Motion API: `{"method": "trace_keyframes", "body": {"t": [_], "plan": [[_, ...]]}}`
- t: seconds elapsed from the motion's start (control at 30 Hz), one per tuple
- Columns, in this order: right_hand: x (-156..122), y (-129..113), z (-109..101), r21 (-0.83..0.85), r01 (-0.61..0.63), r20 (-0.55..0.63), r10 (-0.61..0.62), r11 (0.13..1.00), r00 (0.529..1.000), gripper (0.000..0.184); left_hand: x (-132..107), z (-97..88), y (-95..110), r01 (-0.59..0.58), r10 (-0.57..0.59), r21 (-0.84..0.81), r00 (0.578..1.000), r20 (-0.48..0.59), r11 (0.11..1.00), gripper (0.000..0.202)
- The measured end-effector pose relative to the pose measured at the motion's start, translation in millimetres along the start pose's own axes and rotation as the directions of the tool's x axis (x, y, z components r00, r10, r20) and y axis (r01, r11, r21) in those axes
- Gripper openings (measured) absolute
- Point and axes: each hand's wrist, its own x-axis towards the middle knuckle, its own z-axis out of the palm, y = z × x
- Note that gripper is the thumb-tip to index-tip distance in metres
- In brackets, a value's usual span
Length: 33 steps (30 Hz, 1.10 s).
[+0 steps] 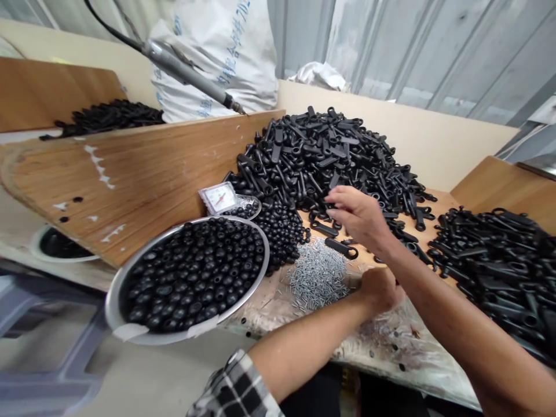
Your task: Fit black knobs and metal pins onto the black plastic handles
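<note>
My right hand (358, 217) hovers at the front of a big heap of black plastic handles (321, 150), each a flat lever with a ring end. Its fingers are slightly bent and apart, and nothing shows between them. My left hand (382, 289) is closed low over the table edge, under my right forearm; a bit of something dark shows by its fingers, too hidden to name. Left of it lies a pile of small metal pins (319, 275). A single black handle (341, 248) lies just behind the pins. Small black round parts (280, 231) are heaped beside them.
A metal basin (260, 272) full of black balls stands at the left. Behind it are a small square dial (219, 198) and a wooden divider (143, 179). A power screwdriver (191, 75) hangs above. More black handles (499, 272) are piled at the right.
</note>
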Motion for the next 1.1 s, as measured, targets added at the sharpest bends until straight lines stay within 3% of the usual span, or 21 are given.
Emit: {"method": "trace_keyframes", "body": {"t": [0.1,0.17,0.27,0.37,0.53,0.7,0.83,1.0,1.1], "plan": [[-49,24,-38,-0.002,-0.074,-0.140,0.073,0.997,0.988,0.018,8,-8.8,4,0.169,-0.173,-0.238,0.985,0.002,0.957,0.014],[-86,45,-56,0.006,-0.173,-0.231,0.170,0.985,0.958,0.025,13,-16.2,8,0.249,-0.241,-0.402,0.968,0.071,0.881,0.017],[-132,69,-66,0.036,-0.282,-0.306,0.279,0.959,0.910,0.039,19,-24.8,13,0.344,-0.290,-0.581,0.939,0.186,0.738,0.023],[-158,82,-62,0.038,-0.276,-0.336,0.273,0.960,0.902,0.047,22,-27.8,14,0.411,-0.340,-0.662,0.909,0.243,0.627,0.028],[-178,86,-53,0.020,-0.171,-0.277,0.170,0.985,0.946,0.063,17,-24.1,10,0.487,-0.378,-0.670,0.870,0.316,0.560,0.025],[-185,85,-54,-0.022,-0.088,-0.207,0.082,0.996,0.975,0.068,14,-22.0,7,0.500,-0.347,-0.681,0.865,0.362,0.536,0.027],[-183,79,-57,-0.117,-0.143,-0.278,0.106,0.983,0.955,0.050,14,-22.3,10,0.513,-0.422,-0.721,0.845,0.329,0.466,0.028],[-179,72,-58,-0.246,-0.244,-0.217,0.192,0.938,0.957,0.012,11,-17.6,11,0.553,-0.517,-0.742,0.791,0.326,0.379,0.021],[-177,71,-56,-0.317,-0.264,-0.214,0.203,0.911,0.956,0.011,8,-13.4,9,0.578,-0.535,-0.742,0.767,0.353,0.340,0.022]]}}
